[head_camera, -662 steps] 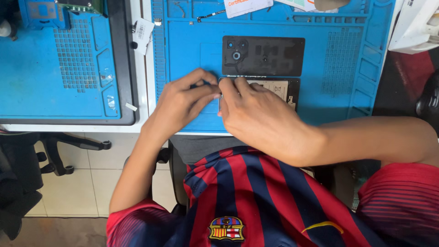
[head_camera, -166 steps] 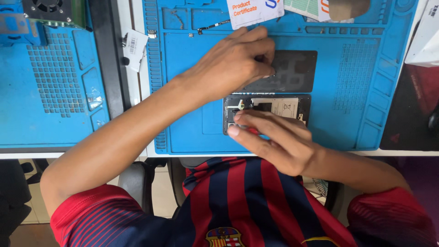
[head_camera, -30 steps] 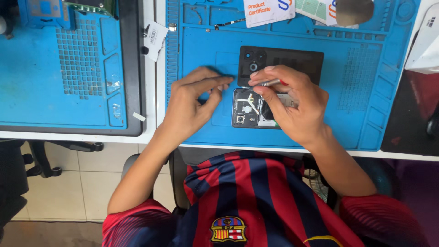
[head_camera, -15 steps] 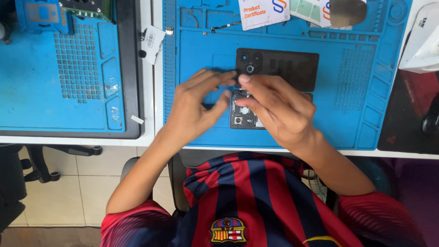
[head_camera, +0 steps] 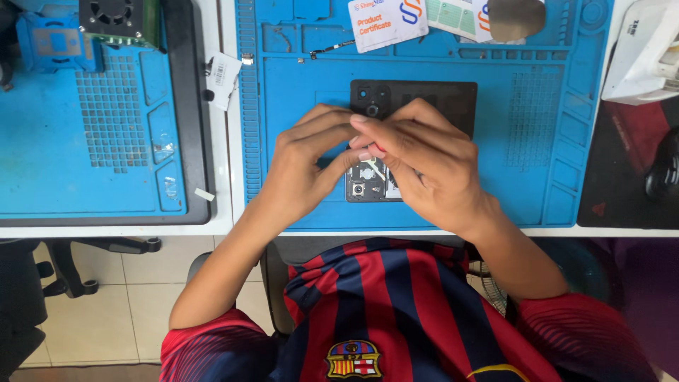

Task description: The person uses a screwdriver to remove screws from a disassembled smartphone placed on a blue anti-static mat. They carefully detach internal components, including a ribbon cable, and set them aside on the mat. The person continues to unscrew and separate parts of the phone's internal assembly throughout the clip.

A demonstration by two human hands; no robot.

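Since half a second back our hands drifted a touch lower, fingertips meeting over the opened phone [head_camera: 368, 185]. Big blue repair mat [head_camera: 537, 141] has lots of free room toward 3 o'clock. Black back cover [head_camera: 445, 99] lies long axis 9-to-3, camera end at 9. Left hand [head_camera: 308, 159] and right hand [head_camera: 421, 159] pinch together; can't tell what's between them.

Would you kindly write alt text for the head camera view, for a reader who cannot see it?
Seen from above, a person's left hand and right hand meet fingertip to fingertip over an opened phone lying on a blue repair mat. A black back cover lies just beyond, and cards sit at the mat's far edge.
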